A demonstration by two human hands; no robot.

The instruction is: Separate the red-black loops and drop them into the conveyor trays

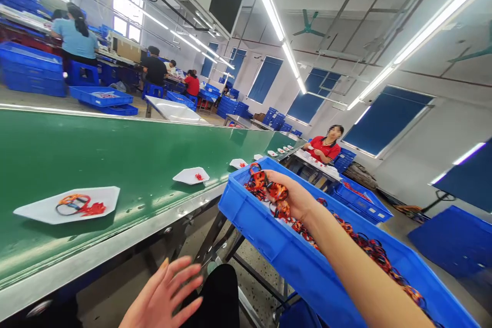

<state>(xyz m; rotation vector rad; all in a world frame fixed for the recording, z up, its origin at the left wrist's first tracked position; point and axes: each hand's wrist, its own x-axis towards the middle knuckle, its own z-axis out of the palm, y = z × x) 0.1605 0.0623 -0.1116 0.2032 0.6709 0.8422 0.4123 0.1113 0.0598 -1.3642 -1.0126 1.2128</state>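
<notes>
We are holding a light, floppy bunch of orange-and-black cords (274, 189) in our right hand (295, 197), fingers curled around its middle, above the blue crate (253, 236), while our left hand (161, 294) is hanging open, fingers spread wide, below the green conveyor belt (115, 156).

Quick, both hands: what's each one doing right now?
Left hand: open, fingers spread, holding nothing.
Right hand: closed, holding orange-and-black cords.
</notes>
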